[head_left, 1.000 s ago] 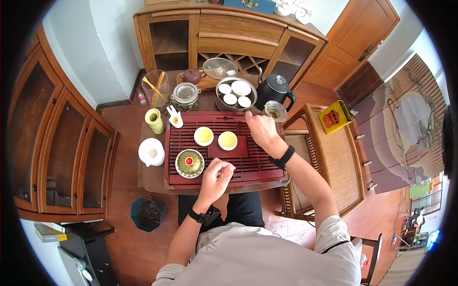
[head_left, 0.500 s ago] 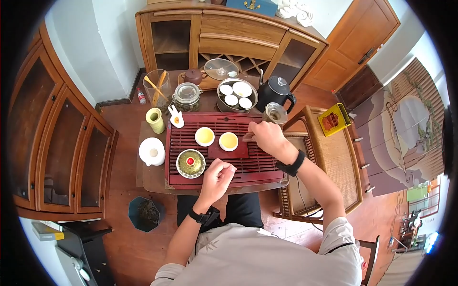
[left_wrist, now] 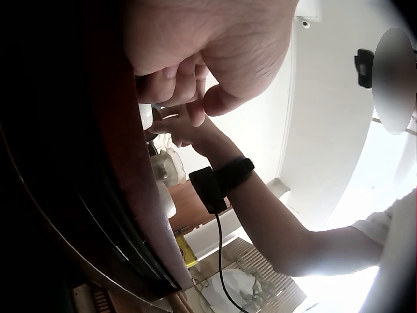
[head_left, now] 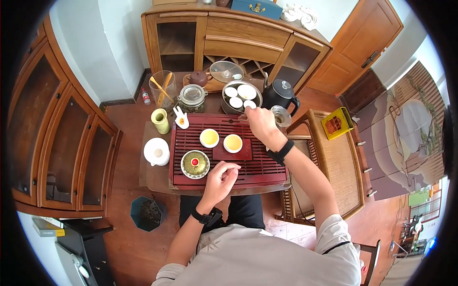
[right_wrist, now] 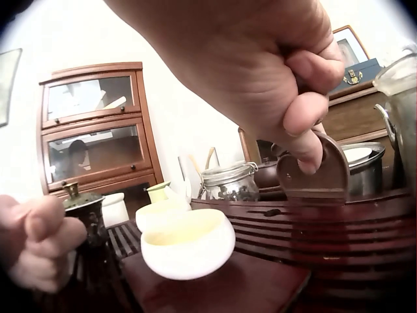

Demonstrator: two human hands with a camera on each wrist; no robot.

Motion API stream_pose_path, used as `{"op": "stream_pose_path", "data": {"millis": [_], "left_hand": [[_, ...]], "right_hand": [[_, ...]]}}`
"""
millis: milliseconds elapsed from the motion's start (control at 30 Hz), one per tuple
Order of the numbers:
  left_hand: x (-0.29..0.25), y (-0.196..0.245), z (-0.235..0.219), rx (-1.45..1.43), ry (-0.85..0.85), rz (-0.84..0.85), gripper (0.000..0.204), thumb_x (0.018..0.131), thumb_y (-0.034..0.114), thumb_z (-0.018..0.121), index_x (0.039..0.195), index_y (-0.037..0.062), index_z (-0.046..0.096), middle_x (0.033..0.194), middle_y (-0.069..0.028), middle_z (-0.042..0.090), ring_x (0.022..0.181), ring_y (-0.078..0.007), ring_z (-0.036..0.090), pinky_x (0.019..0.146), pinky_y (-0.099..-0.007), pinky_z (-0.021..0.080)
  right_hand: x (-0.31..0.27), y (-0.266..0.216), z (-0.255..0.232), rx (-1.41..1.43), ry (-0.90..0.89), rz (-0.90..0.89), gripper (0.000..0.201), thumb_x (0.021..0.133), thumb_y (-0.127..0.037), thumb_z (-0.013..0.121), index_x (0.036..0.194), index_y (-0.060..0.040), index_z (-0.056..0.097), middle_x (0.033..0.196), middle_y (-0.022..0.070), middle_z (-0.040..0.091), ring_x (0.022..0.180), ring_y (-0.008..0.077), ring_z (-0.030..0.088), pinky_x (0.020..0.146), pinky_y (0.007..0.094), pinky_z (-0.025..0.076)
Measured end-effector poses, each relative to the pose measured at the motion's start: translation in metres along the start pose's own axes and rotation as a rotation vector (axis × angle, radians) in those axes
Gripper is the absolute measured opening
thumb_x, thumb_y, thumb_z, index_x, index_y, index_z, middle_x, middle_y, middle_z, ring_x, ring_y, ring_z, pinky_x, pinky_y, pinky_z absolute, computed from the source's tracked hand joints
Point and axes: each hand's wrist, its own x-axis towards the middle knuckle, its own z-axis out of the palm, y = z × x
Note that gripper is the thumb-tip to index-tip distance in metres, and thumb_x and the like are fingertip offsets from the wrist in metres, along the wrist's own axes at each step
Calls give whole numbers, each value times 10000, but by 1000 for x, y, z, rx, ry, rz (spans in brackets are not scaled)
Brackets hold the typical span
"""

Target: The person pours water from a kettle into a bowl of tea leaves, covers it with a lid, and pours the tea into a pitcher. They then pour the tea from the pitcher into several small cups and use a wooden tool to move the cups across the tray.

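My right hand (head_left: 262,126) is over the back right of the slatted red tea tray (head_left: 267,178). Between thumb and fingers it pinches a flat brown coaster-like piece with a rounded edge (right_wrist: 316,171), upright close over the slats. Two white cups of yellow tea, a left cup (head_left: 209,138) and a right cup (head_left: 233,143), stand near the tray's middle. Loosely curled and holding nothing, my left hand (head_left: 221,181) is at the tray's front edge. Just left of it sits a lidded bowl (head_left: 194,165) with a red knob.
Behind the tray stand a pot of white cups (head_left: 227,106), a black kettle (head_left: 280,95), a glass pitcher (head_left: 281,116) and a glass jar (head_left: 192,97). A white lidded pot (head_left: 156,151) and a green cylinder (head_left: 161,121) line the left. A yellow tin (head_left: 337,123) rests on the rattan stand.
My right hand first came toward the cups with the brown piece showing, then moved back toward the tray's rear edge. The left hand's fingers have loosened slightly; the cups stay in place.
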Motion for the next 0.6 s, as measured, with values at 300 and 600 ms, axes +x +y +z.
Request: {"op": "stream_pose_path", "data": {"millis": [300,600], "left_hand": [[1,-2,3,-24,3,1,187,1041,0,667,1218,-29,722,1146,-52,679,726,-22,580,605,-186,450],[0,8,1,47,-47,-28,152,1043,4,637,1154,-18,739,1071,-138,799,960,-183,770,824,-307,605]], "right_hand": [[-34,2,0,-83,-92,-155,60,843,-92,746,812,-109,794,822,130,784,803,309,799,694,420,635],[-93,1,-17,-26,-158,-290,84,873,-131,730,946,-111,766,778,121,762,744,296,784,628,412,617]]}}
